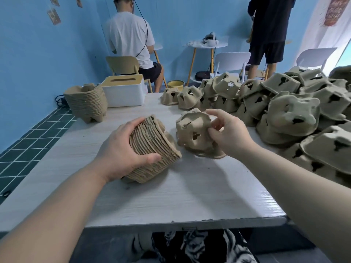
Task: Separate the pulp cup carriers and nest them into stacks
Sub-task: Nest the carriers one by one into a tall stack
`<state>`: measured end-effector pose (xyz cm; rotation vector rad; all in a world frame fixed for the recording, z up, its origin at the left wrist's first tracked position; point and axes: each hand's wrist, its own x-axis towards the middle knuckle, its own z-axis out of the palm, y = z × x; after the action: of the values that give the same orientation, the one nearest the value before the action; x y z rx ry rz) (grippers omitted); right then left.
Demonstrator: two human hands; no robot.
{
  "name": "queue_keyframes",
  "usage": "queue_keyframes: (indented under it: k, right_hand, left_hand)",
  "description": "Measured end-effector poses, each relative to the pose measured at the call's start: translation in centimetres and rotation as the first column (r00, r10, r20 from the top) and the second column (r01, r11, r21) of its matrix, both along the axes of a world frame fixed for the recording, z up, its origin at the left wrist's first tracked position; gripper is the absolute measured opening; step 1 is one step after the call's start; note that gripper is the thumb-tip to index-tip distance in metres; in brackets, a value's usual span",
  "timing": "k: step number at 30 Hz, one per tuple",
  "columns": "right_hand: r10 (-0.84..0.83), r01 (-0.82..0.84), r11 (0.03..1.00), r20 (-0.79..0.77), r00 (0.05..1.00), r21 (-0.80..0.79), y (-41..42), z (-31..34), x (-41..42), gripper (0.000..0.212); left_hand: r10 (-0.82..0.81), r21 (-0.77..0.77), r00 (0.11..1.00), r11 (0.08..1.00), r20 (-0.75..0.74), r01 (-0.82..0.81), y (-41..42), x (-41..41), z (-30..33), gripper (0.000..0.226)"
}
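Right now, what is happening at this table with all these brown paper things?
A person is sorting pulp cup carriers into nested stacks. The left hand grips a tilted, half-built stack resting on the table. The right hand holds a single carrier beside it, not yet nested. A finished stack stands at the far left by a white box, and a large unsorted pile covers the right side.

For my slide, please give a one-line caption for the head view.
Left hand grips a nested stack of brown pulp carriers; right hand holds one loose carrier.
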<state>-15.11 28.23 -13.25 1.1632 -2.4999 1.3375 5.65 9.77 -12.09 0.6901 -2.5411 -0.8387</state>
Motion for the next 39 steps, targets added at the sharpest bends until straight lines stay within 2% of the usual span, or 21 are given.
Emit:
queue_keyframes:
  k: [3, 5, 7, 10, 12, 16, 20, 23, 26, 28, 30, 34, 39]
  right_hand:
    - [0.032, -0.032, 0.999, 0.003, 0.999, 0.044, 0.8, -0.2, 1.2, 0.051]
    - [0.024, -0.021, 0.996, -0.027, 0.999, 0.09, 1.2, -0.3, 1.8, 0.038]
    - [-0.001, 0.006, 0.998, -0.065, 0.998, 0.063, 1.3, -0.1, 2.4, 0.024]
    - [-0.003, 0.006, 1.0, -0.118, 0.993, 0.023, 1.4, -0.1, 3.0, 0.016]
    - [0.061, -0.053, 0.995, -0.088, 0.994, 0.09, 1.6, -0.5, 3.0, 0.017]
    - [0.186, -0.179, 0.93, 0.01, 0.982, 0.321, 2.2, -0.9, 2.9, 0.026]
    - [0.216, -0.149, 0.9, -0.124, 0.969, 0.41, 2.0, -0.5, 3.3, 0.044]
    - [0.225, -0.097, 0.88, -0.23, 0.947, 0.464, 1.3, -0.2, 3.8, 0.049]
    - [0.304, -0.112, 0.863, -0.331, 0.893, 0.492, 0.8, -0.6, 4.2, 0.04]
    - [0.359, -0.159, 0.852, -0.337, 0.87, 0.499, 0.9, -0.9, 4.3, 0.021]
    - [0.384, -0.177, 0.843, -0.338, 0.859, 0.507, 1.3, -1.1, 4.2, 0.014]
    - [0.369, -0.139, 0.845, -0.375, 0.85, 0.517, 2.1, -1.1, 3.7, 0.022]
    - [0.247, -0.017, 0.893, -0.457, 0.855, 0.45, 1.8, -0.9, 3.7, 0.023]
  left_hand:
    - [-0.009, -0.026, 1.0, 1.0, 0.001, 0.009, 1.2, 0.3, 0.0, 0.119]
    - [0.0, -0.038, 1.0, 0.999, 0.007, 0.0, 1.8, 0.5, 0.1, 0.119]
    - [0.006, -0.04, 1.0, 0.999, 0.01, -0.006, 2.1, 0.6, 0.1, 0.118]
    - [0.011, -0.028, 1.0, 1.0, 0.023, -0.01, 2.2, 0.6, 0.3, 0.12]
    - [0.006, -0.032, 0.999, 0.999, 0.04, -0.005, 2.2, 0.5, 0.5, 0.121]
    - [-0.013, -0.042, 0.995, 0.999, 0.1, 0.018, 2.0, 0.4, 1.1, 0.122]
    - [-0.025, -0.195, 0.974, 0.978, 0.227, 0.07, 2.0, -0.2, 2.4, 0.115]
    - [-0.017, -0.329, 0.955, 0.937, 0.296, 0.119, 2.6, -1.3, 3.1, 0.108]
    - [-0.011, -0.314, 0.941, 0.941, 0.339, 0.124, 3.5, -2.1, 2.8, 0.113]
    - [0.008, -0.338, 0.936, 0.934, 0.352, 0.119, 3.8, -2.3, 2.1, 0.112]
    - [0.027, -0.364, 0.94, 0.926, 0.34, 0.104, 3.4, -2.1, 1.6, 0.108]
    - [0.035, -0.292, 0.965, 0.956, 0.26, 0.044, 2.0, -0.8, 0.9, 0.108]
    - [0.039, -0.294, 0.982, 0.956, 0.186, 0.018, 2.2, 0.1, 0.3, 0.107]
